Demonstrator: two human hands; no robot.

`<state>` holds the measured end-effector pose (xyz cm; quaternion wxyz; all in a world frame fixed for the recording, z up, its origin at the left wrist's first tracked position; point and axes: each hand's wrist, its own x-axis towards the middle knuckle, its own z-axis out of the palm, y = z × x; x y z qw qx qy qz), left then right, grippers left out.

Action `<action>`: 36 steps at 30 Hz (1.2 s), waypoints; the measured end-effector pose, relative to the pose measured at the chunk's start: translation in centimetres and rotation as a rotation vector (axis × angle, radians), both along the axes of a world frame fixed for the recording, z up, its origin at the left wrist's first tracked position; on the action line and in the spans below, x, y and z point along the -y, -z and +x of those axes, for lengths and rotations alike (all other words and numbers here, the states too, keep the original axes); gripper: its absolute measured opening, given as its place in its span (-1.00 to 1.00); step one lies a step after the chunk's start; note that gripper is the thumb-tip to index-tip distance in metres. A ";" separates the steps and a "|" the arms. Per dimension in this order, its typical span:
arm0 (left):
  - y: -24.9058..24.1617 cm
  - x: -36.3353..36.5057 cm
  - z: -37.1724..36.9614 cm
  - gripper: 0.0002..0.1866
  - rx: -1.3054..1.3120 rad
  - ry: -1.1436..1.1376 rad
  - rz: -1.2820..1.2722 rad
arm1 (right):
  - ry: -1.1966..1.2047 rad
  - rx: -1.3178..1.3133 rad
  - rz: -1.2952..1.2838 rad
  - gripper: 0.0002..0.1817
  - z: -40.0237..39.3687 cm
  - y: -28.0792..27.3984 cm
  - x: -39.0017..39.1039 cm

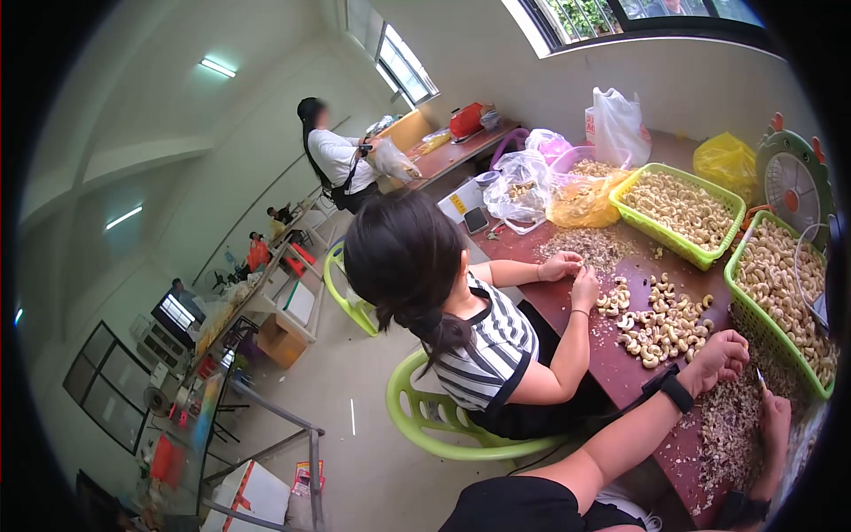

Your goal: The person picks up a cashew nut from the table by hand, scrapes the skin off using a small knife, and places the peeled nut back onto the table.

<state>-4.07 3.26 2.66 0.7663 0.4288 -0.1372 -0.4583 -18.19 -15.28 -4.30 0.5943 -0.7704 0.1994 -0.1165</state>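
My left hand (716, 362), with a dark watch (667, 387) on its wrist, is over the table edge area beside a pile of cashews. Its fingers are curled together; whatever they pinch is too small to make out. Just below it, my right hand (776, 418) grips a small knife (761, 379), the blade pointing up toward the left hand. Under both hands lies a heap of brown cashew skin scraps (729, 424). Pale peeled cashews (663, 321) are piled on the red-brown table (612, 377) left of my left hand.
Two green baskets of cashews, one near (780, 332) and one farther (716, 255), stand at the right. A fan (792, 186) stands behind them. Plastic bags (519, 188) and a phone (476, 220) lie farther back. A seated person (487, 337) handles something small at the table.
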 end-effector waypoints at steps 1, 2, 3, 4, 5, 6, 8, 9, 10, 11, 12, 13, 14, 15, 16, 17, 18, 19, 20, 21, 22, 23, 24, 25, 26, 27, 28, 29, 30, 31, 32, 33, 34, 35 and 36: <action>0.1 0.1 0.0 -0.82 -0.002 -0.006 0.008 | -0.012 -0.008 0.002 -0.50 -0.1 0.0 0.0; 0.2 0.2 0.1 -0.82 0.002 0.008 0.001 | -0.015 -0.011 -0.001 -0.50 -0.3 -0.1 0.2; 0.5 0.3 0.2 -0.82 -0.013 0.005 -0.003 | 0.001 -0.004 -0.007 -0.50 -0.5 -0.4 0.2; 0.7 0.3 0.3 -0.81 -0.024 0.001 -0.005 | 0.011 -0.020 -0.024 -0.49 -0.5 -0.7 -0.1; 0.6 0.3 0.3 -0.81 -0.008 0.003 0.008 | 0.017 -0.032 -0.038 -0.49 -0.4 -0.9 -0.4; 0.5 0.3 0.3 -0.82 0.003 0.013 0.014 | 0.025 -0.018 -0.037 -0.49 -0.2 -1.0 -0.4; 0.3 0.1 0.2 -0.83 -0.006 0.017 0.004 | 0.010 -0.018 -0.001 -0.48 -0.2 -1.0 -0.4; 0.3 0.1 0.3 -0.83 0.000 0.028 0.002 | -0.006 -0.009 0.008 -0.48 -0.3 -1.4 -0.6; 0.5 0.1 0.4 -0.83 -0.016 0.018 -0.010 | 0.007 -0.007 0.005 -0.48 -0.4 -1.3 -0.5; 0.5 0.1 0.4 -0.83 -0.033 0.009 -0.020 | 0.010 -0.005 0.005 -0.48 -0.3 -1.0 -0.4; 0.4 0.2 0.5 -0.83 -0.030 0.017 -0.022 | 0.008 -0.002 0.005 -0.48 -0.3 -0.9 -0.4; 0.5 0.1 0.5 -0.83 -0.027 0.019 -0.017 | 0.013 0.000 0.003 -0.48 -0.4 -1.1 -0.4; 0.4 0.1 0.5 -0.83 -0.025 0.020 -0.012 | 0.009 -0.012 -0.002 -0.49 -0.4 -1.5 -0.6; 0.5 0.0 0.5 -0.83 -0.022 0.023 -0.011 | 0.006 -0.026 -0.006 -0.49 -0.5 -1.8 -0.8; 0.5 0.0 0.5 -0.83 -0.023 0.029 -0.009 | 0.012 -0.027 -0.004 -0.49 -0.5 -1.9 -0.9; 0.4 0.0 0.4 -0.82 -0.022 0.023 -0.007 | 0.020 -0.038 -0.010 -0.50 -0.6 -2.0 -0.9; 0.3 0.0 0.4 -0.82 -0.021 0.017 -0.005 | 0.028 -0.050 -0.015 -0.50 -0.6 -2.1 -1.0; 0.3 0.0 0.4 -0.82 -0.028 0.016 -0.009 | 0.035 -0.052 -0.011 -0.50 -0.6 -2.4 -1.2; 0.4 0.0 0.4 -0.82 -0.032 0.023 -0.004 | 0.035 -0.069 -0.021 -0.51 -0.7 -2.9 -1.5; 0.5 0.1 0.5 -0.82 -0.038 0.020 -0.009 | 0.036 -0.086 -0.030 -0.51 -0.8 -3.2 -1.7; 0.6 0.2 0.5 -0.82 -0.043 0.017 -0.014 | 0.045 -0.090 -0.024 -0.51 -0.9 -3.5 -1.8; 0.5 0.1 0.5 -0.81 -0.050 0.019 -0.012 | 0.044 -0.083 -0.036 -0.52 -0.9 -3.6 -2.0; 0.4 0.1 0.4 -0.81 -0.052 0.026 -0.006 | 0.042 -0.075 -0.048 -0.52 -0.9 -3.7 -2.0; 0.4 0.1 0.4 -0.80 -0.053 0.019 -0.008 | 0.049 -0.076 -0.042 -0.52 -0.9 -3.6 -1.9; 0.3 0.1 0.4 -0.80 -0.053 0.012 -0.010 | 0.049 -0.086 -0.051 -0.52 -0.9 -3.6 -1.9; 0.2 0.1 0.4 -0.80 -0.058 0.014 -0.008 | 0.049 -0.095 -0.060 -0.53 -0.9 -3.5 -1.8; 0.1 0.1 0.4 -0.80 -0.059 0.018 -0.003 | 0.053 -0.096 -0.054 -0.53 -0.9 -3.6 -1.9; 0.1 0.1 0.4 -0.80 -0.056 0.019 -0.011 | 0.062 -0.101 -0.051 -0.52 -0.9 -3.8 -2.1; 0.1 0.1 0.4 -0.80 -0.055 0.019 -0.020 | 0.071 -0.106 -0.049 -0.52 -0.9 -4.0 -2.2; 0.1 0.1 0.3 -0.80 -0.057 0.022 -0.015 | 0.073 -0.109 -0.044 -0.52 -0.9 -4.0 -2.3; 0.1 0.1 0.4 -0.80 -0.058 0.023 -0.019 | 0.081 -0.110 -0.050 -0.52 -0.9 -4.0 -2.3; 0.1 0.2 0.4 -0.80 -0.059 0.024 -0.024 | 0.089 -0.110 -0.057 -0.52 -0.9 -4.0 -2.4; 0.1 0.2 0.4 -0.80 -0.061 0.027 -0.021 | 0.092 -0.112 -0.053 -0.52 -0.9 -3.9 -2.3; 0.1 0.1 0.4 -0.80 -0.058 0.026 -0.017 | 0.097 -0.112 -0.043 -0.52 -0.8 -3.7 -2.2; 0.0 0.1 0.4 -0.80 -0.056 0.024 -0.013 | 0.102 -0.113 -0.033 -0.52 -0.9 -3.6 -2.2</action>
